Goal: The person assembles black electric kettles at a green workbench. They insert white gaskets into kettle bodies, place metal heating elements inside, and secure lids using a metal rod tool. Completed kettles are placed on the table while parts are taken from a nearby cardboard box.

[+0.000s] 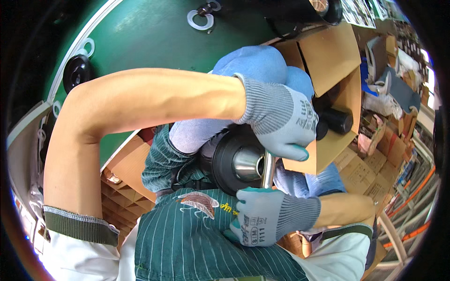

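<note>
A shiny metal bar [268, 171] spans the gap between my two grey gloves. My left hand [287, 122] reaches across from the left and is closed over the bar's far end, with its thumb pointing right. Around the near end, the fingers of my right hand [258, 216] are curled, close against my striped green apron [187, 243]. Just left of the bar, a round black part [224, 161] with a silver metal neck [247, 162] rests at my lap, its open end facing the bar. My gloves hide both ends of the bar.
A green table [150, 37] lies ahead, bearing pale rings [200, 20] and a black disc [77, 73] near its left edge. At the right stands an open cardboard box [328, 61] with black cylinders [337, 121]. Cartons [361, 175] are stacked beyond it; a divided carton [124, 201] sits lower left.
</note>
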Motion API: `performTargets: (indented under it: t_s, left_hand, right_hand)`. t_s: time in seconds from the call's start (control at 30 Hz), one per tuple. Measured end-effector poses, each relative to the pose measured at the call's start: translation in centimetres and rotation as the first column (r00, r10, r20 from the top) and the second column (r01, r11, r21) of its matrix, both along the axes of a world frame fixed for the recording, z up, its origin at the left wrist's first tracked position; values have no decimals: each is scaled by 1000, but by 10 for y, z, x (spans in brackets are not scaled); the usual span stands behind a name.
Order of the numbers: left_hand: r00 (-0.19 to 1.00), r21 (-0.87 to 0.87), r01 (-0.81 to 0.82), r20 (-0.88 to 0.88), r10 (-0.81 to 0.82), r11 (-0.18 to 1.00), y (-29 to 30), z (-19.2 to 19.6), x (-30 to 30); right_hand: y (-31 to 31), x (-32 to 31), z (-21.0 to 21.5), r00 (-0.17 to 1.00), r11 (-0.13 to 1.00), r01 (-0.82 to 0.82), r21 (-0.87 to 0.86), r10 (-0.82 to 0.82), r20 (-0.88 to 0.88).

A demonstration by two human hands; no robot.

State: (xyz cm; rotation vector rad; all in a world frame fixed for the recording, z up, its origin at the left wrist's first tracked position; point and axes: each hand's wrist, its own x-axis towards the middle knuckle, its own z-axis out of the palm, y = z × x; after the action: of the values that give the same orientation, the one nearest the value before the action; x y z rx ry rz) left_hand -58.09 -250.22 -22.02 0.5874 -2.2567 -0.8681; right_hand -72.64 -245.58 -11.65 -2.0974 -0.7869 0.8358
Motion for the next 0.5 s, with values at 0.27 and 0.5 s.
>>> performTargets:
  t_s: [0.27,0.5]
  left_hand:
    - [952,2,-160,-265,155,987,4,-5,-6]
    - [565,191,-664,761,318,723,77,109,4]
  right_hand:
    - [15,-17,-16,840,896,390,212,-441,316]
    - [11,-24,-4,832,891,432,138,-453,321]
